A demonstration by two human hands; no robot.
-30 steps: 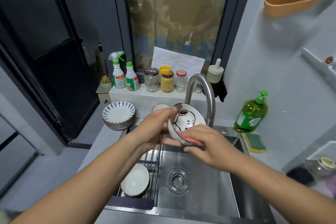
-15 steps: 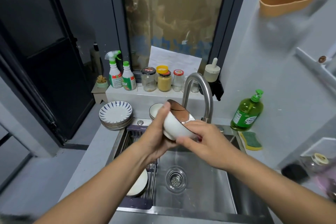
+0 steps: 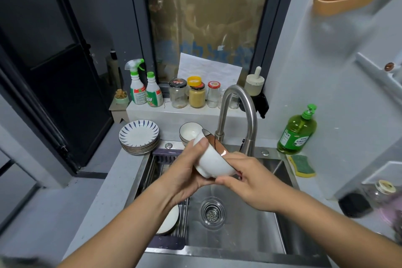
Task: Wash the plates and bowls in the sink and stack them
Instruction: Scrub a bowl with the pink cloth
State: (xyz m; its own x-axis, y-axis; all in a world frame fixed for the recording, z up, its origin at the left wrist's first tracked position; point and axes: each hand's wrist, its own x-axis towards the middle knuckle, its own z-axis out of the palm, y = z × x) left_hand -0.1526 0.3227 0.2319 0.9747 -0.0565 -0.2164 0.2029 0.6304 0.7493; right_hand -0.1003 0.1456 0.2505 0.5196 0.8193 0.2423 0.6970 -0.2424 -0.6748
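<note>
**Item: bowl (image 3: 214,163), in washing.**

- Change: 1 second ago the inside, with its drawn face, is turned to the camera and a pink cloth shows at the lower rim. Now the bowl is tipped over, so the white outer wall and foot ring face the camera and the brown inside is only a thin edge-on sliver. The view has also moved slightly nearer.
- Meaning (judged): the inside looks finished and the outside is now being wiped. Rinsing and stacking are not yet done.
- Location: held in the air over the sink (image 3: 239,224), just in front of the tap (image 3: 237,115), touching neither.
- Grip, left hand (image 3: 185,172): thumb pressed on the outer wall near the rim, palm and fingers cupped beneath.
- Grip, right hand (image 3: 250,180): fingers curled round the lower rim, thumb under the foot. Whether the cloth is in this hand cannot be told.
- Appearance: glossy white outside, low foot ring, dark rim line, brown glazed inside catching a highlight. No suds or running water visible.
- Related stock: 1 stack of plates (image 3: 139,136) and 1 stack of bowls (image 3: 190,132) on the desk (image 3: 104,202) behind the sink; 1 second bowl (image 3: 169,221) on the rack (image 3: 161,165).
</note>
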